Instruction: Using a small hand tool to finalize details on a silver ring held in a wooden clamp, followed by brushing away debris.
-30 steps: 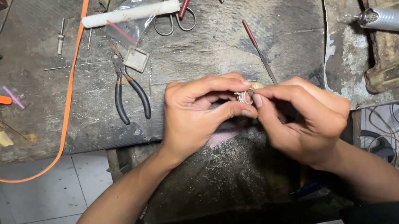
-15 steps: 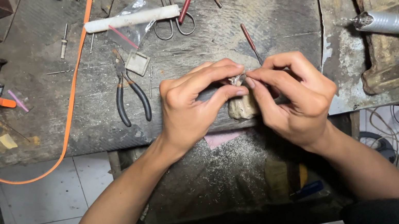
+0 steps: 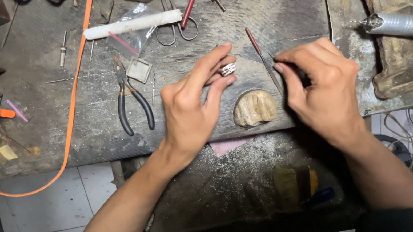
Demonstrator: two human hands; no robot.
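Observation:
My left hand [image 3: 192,107] pinches a small silver ring [image 3: 227,69] between thumb and fingertips, just above the rounded wooden bench peg [image 3: 254,108]. My right hand [image 3: 324,91] is off to the right of the peg. Its thumb and forefinger close on the thin blade of a red-handled needle file [image 3: 257,49] that lies on the worn wooden bench [image 3: 267,10]. The two hands are apart, with the peg between them.
Black-handled pliers [image 3: 132,102] lie left of my left hand. Scissors [image 3: 175,26], a white stick [image 3: 132,25], a small plastic bag and loose metal bits lie at the back. An orange strap [image 3: 72,102] loops over the left. A silver rotary handpiece [image 3: 409,24] rests at right.
The hands were together on the ring over the peg. My right hand has let go and moved right to the needle file, and my left hand keeps the ring alone.

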